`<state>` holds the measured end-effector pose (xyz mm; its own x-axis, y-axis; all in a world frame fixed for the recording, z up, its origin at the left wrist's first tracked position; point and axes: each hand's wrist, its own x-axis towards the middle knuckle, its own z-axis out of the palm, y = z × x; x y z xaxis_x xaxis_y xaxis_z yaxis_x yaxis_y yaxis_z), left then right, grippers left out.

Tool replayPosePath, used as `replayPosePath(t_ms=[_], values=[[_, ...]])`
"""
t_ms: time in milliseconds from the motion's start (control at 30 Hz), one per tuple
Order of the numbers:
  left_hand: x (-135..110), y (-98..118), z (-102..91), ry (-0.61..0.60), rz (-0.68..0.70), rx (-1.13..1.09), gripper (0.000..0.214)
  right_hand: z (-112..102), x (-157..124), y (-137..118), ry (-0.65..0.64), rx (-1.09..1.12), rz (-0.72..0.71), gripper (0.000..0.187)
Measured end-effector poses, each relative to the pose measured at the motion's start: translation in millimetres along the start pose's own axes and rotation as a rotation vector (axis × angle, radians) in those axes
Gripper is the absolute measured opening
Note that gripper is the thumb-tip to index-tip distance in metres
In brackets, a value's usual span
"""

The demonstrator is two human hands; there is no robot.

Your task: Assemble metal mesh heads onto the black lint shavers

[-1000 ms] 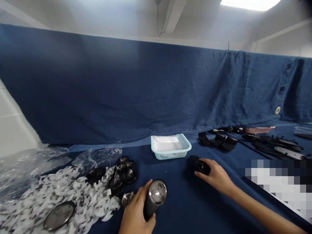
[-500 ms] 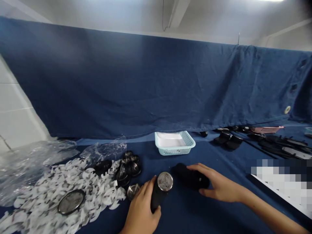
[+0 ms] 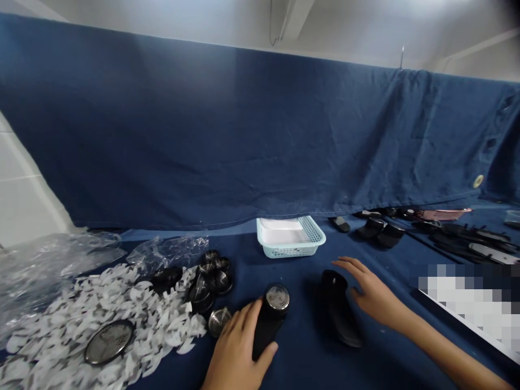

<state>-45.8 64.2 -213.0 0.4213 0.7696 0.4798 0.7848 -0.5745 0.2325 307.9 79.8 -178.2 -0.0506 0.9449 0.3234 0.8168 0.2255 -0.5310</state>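
My left hand (image 3: 235,352) is wrapped round a black cylindrical device (image 3: 268,320) with a round perforated metal head, held upright near the front of the blue cloth table. My right hand (image 3: 371,292) hovers with fingers spread just right of a long black housing (image 3: 339,314) that lies flat on the cloth; the fingers rest beside it and do not grip it.
A pale blue plastic basket (image 3: 312,233) stands behind. Left lie several black round caps (image 3: 211,279), a small metal mesh cup (image 3: 219,320), a mesh disc (image 3: 109,348), white paper scraps (image 3: 134,314) and clear plastic bags (image 3: 52,265). More black parts (image 3: 382,230) lie at right.
My right hand dragged the black housing toward me, turned it to lie lengthwise, then let go and opened. The left hand kept its hold on the cylindrical device.
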Motion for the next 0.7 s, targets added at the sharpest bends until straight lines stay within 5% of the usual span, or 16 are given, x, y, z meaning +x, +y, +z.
replayPosePath(t_ms=[167, 533, 700], values=[[0, -4, 2.3, 0.025, 0.005, 0.011, 0.057, 12, 1, -7, 0.006, 0.118, 0.062, 0.036], [4, -3, -1.8, 0.061, 0.058, 0.023, 0.053, 7, -11, -36, -0.168, 0.187, -0.016, 0.044], [6, -5, -1.0, 0.073, 0.058, 0.002, 0.053, 3, -17, -37, -0.268, 0.068, -0.105, 0.071]])
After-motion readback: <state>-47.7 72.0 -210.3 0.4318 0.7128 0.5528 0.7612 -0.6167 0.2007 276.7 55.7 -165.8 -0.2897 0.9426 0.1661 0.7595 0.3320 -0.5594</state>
